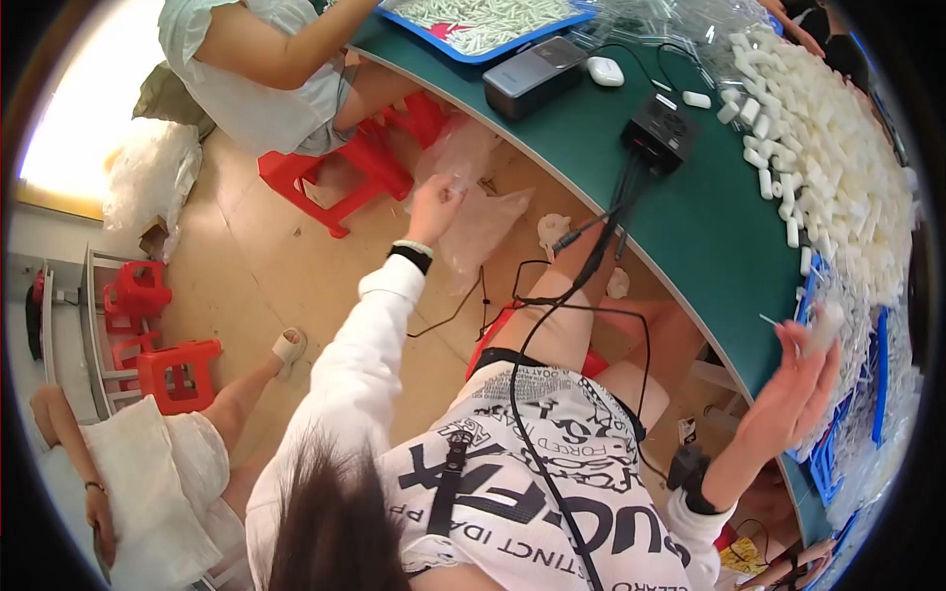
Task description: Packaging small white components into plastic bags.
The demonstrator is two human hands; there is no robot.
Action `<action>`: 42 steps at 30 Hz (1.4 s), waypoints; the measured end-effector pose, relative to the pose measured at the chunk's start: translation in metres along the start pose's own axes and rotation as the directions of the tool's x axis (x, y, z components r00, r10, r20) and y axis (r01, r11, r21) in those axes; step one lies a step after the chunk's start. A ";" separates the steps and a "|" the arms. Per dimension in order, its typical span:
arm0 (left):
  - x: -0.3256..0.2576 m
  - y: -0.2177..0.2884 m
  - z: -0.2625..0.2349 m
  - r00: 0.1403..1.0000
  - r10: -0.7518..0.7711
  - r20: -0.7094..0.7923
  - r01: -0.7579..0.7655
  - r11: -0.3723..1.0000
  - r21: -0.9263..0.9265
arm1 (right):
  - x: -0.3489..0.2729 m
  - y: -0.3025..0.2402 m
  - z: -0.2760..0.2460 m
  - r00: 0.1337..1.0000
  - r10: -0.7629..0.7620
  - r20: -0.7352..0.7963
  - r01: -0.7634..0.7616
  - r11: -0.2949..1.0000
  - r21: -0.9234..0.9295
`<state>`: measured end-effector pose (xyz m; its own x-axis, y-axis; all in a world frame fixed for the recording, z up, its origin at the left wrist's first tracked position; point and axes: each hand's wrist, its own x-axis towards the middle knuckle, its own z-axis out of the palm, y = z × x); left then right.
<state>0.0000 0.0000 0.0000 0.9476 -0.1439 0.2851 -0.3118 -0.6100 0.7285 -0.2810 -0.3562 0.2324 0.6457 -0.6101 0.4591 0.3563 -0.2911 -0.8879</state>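
Note:
My left hand reaches out over the floor, its fingers closed at the edge of a clear plastic bag that hangs beside the table. How the fingers grip the bag is partly hidden. At the table's right side my right hand is raised, with a short white cylinder at its fingertips. A thin pale stick pokes out near the same fingers. Beyond this hand lies a large heap of short white cylinders.
On the green table are a blue tray of small white sticks, a grey power bank, a white earbud case and a black box with cables trailing over my lap. Other people sit nearby; red stools stand around.

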 end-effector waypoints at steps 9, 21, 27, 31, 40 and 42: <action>0.004 0.139 -0.139 0.982 0.150 0.115 -0.119 0.964 -0.236 | 0.036 -0.035 0.160 0.699 -0.001 0.715 -0.299 0.908 0.294; -0.023 0.236 -0.255 0.967 0.182 0.179 -0.147 0.970 -0.193 | 0.047 0.046 0.276 0.044 0.177 0.983 -0.765 0.638 -0.081; -0.020 0.195 -0.308 0.800 -0.037 0.600 0.098 0.993 -0.070 | 0.067 -0.001 0.328 0.405 0.244 0.881 -0.579 0.814 0.041; -0.010 0.209 -0.274 0.901 -0.227 0.370 0.192 0.973 0.128 | 0.069 -0.032 0.342 0.395 0.035 0.918 -0.377 0.917 0.127; 0.012 0.205 -0.233 0.615 -0.038 0.788 -0.064 0.993 0.098 | 0.068 -0.027 0.319 0.341 -0.179 0.923 -0.050 0.977 0.208; 0.011 0.212 -0.227 0.593 -0.052 0.803 -0.172 0.967 0.189 | 0.072 0.000 0.316 0.348 -0.118 0.930 -0.126 0.977 0.171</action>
<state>-0.0711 0.0458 0.2992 0.6340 -0.6797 -0.3688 -0.4515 -0.7125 0.5372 -0.0212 -0.1671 0.2741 0.8107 0.5078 0.2915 0.3822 -0.0818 -0.9205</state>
